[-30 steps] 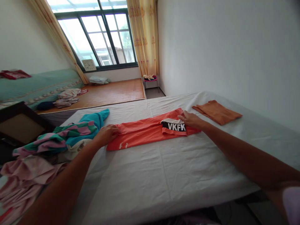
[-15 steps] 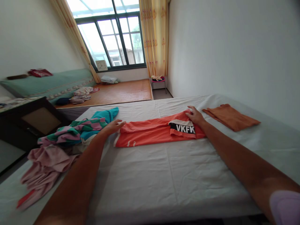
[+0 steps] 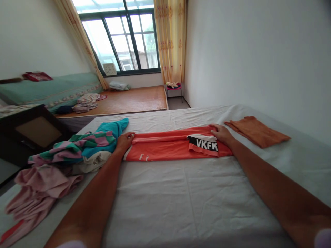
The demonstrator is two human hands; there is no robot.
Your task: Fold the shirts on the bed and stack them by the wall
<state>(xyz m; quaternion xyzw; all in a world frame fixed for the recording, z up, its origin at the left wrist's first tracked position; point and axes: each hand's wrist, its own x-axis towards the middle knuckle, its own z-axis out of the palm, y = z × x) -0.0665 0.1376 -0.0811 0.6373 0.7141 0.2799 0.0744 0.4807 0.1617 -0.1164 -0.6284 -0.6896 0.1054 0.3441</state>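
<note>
gripping orange shirt, both ends, white bed

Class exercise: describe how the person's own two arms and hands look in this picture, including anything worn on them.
Both arms are bare from wrist to upper arm. The left hand and right hand wear no gloves, and no rings, watch or bracelets can be seen. A pale lilac sleeve edge shows at the right shoulder, and a similar pale edge at the left, at the frame's bottom.

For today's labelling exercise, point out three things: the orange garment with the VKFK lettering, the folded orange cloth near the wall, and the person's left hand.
orange garment (image 3: 165,151): head view, plain middle panel.
folded orange cloth (image 3: 258,132): head view, top face.
left hand (image 3: 124,141): head view, back of hand.
</note>
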